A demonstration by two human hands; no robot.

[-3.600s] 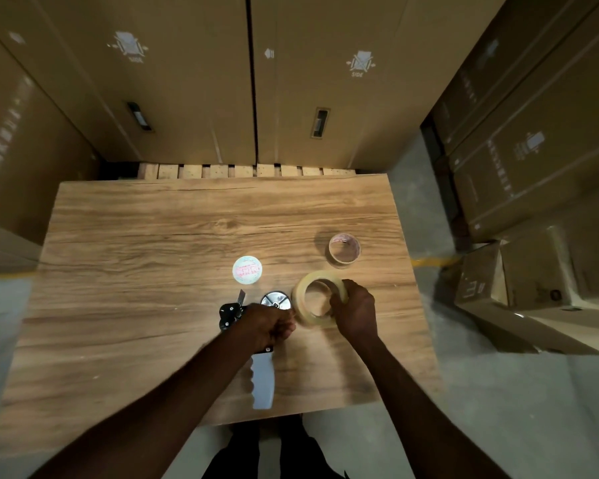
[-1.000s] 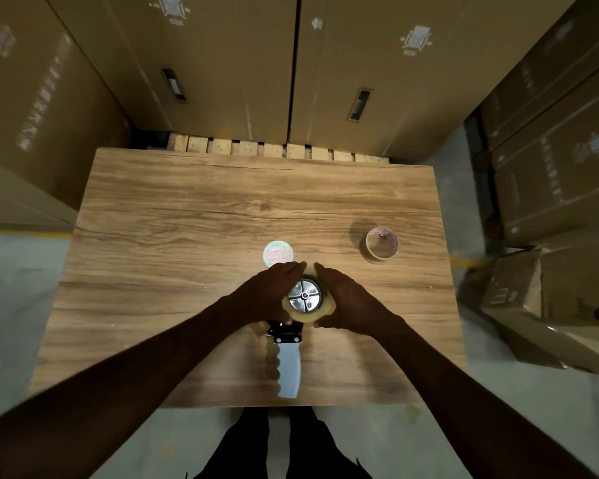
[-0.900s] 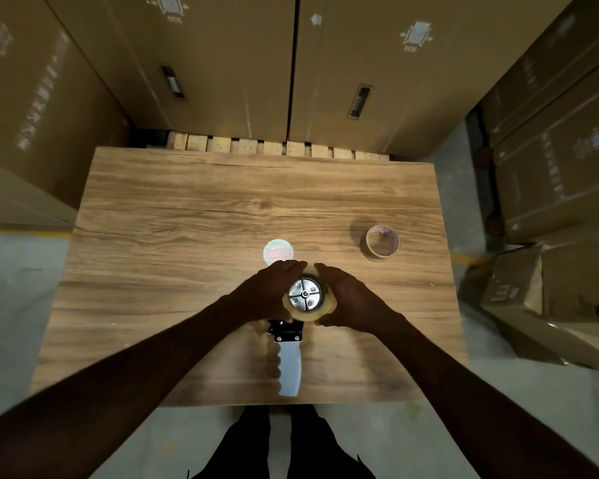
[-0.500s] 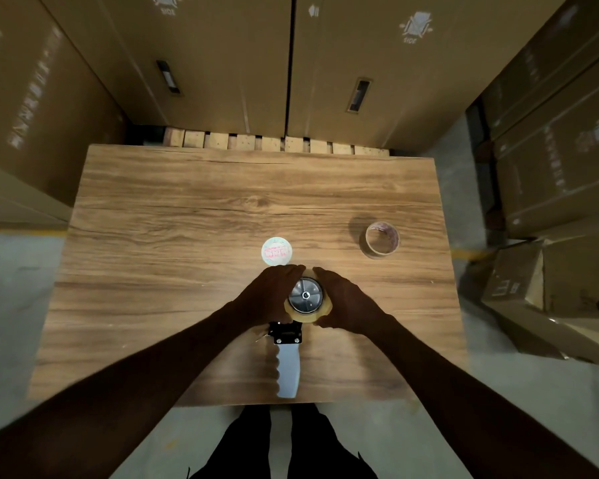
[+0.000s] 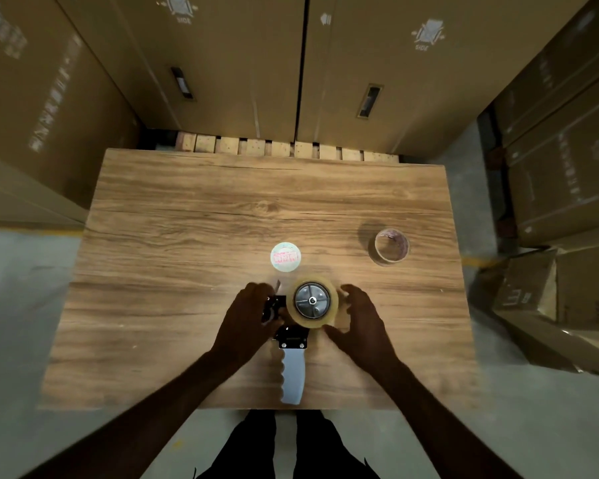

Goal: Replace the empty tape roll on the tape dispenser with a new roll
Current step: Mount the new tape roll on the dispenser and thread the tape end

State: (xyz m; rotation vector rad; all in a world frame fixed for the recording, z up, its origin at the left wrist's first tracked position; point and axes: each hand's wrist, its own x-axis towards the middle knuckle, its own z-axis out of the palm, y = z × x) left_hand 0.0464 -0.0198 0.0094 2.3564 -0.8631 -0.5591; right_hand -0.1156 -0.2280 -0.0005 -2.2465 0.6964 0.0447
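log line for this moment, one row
step: new roll on dispenser hub | left hand: on dispenser | right hand: open by roll | empty core: on table

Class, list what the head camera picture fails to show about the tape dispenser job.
- Head view: front end of the tape dispenser lies under the left hand.
- Print on the round label is too blurred to read.
- Loose end of the new roll is not discernible.
- Whether the right hand touches the roll is unclear.
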